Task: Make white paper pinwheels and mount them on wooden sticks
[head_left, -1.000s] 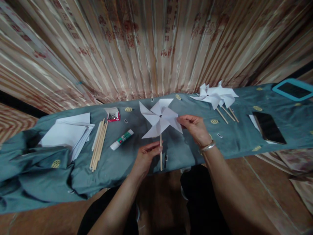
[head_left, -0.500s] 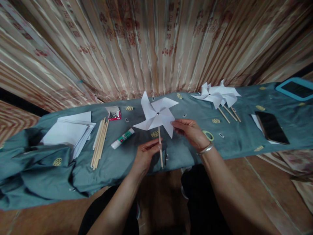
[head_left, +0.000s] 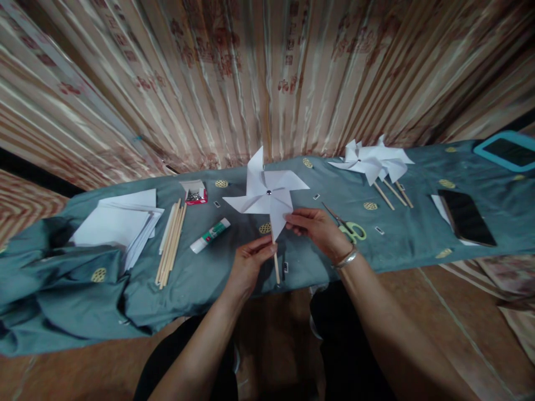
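Observation:
A white paper pinwheel (head_left: pixel 259 205) with a shiny pin at its centre stands upright above the cloth. My left hand (head_left: pixel 251 262) is closed around its wooden stick (head_left: pixel 276 269), just under the blades. The thumb and fingers of my right hand (head_left: pixel 315 229) pinch the lower blade near its tip. Beside my right wrist lie scissors (head_left: pixel 355 231) with light green handles, partly hidden by the hand. To the left of my left hand is a glue stick (head_left: pixel 210 235).
Wooden sticks (head_left: pixel 170 245), a small box of pins (head_left: pixel 195 194) and a stack of white paper (head_left: pixel 112 223) lie left. Several finished pinwheels (head_left: pixel 376 160) rest at the back right. A phone (head_left: pixel 467 217) and a blue-framed tablet (head_left: pixel 507 150) are far right. A curtain (head_left: pixel 259 83) hangs behind the cloth-covered table (head_left: pixel 234 289).
The pinwheel's blades have turned clockwise, and my right hand has moved slightly down and left with a blade. More of the scissors shows. My left hand keeps its place on the stick.

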The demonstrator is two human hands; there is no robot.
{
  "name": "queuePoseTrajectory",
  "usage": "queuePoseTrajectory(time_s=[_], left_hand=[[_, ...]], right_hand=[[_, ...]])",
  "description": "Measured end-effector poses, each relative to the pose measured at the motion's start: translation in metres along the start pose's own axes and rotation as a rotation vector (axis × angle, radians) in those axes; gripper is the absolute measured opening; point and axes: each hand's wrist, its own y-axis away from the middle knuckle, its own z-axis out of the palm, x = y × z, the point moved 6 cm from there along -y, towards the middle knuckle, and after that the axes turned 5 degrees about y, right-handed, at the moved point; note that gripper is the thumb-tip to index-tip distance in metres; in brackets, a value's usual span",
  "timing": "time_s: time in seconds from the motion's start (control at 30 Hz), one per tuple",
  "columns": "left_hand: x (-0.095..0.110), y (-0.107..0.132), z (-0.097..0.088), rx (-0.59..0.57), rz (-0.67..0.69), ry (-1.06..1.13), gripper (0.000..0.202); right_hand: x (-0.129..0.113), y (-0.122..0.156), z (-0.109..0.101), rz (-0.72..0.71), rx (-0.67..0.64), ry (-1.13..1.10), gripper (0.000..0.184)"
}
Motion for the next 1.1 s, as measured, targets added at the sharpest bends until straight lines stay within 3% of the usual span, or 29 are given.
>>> queuePoseTrajectory(time_s=[0.5, 0.63, 0.77, 0.83, 1.1], left_hand=[[-0.002, 0.000, 0.003, -0.079, -0.013, -0.039, 0.042], [-0.001, 0.000, 0.000, -0.044, -0.010, -0.062, 0.040], [-0.002, 0.002, 0.000, -0.049, -0.026, -0.094, 0.038], [-0.003, 0.004, 0.000, -0.063, -0.038, -0.112, 0.037], [-0.006, 0.005, 0.001, -0.097, -0.053, -0.153, 0.035]], right_hand=[[0.000, 0.006, 0.016, -0.021, -0.058, 0.146, 0.033], [-0.014, 0.006, -0.009, -0.099, 0.059, 0.209, 0.034], [-0.033, 0.008, -0.057, -0.322, 0.443, 0.304, 0.029], [-0.036, 0.008, -0.071, -0.380, 0.555, 0.373, 0.028], [-0.026, -0.001, -0.064, -0.326, 0.421, 0.430, 0.035]])
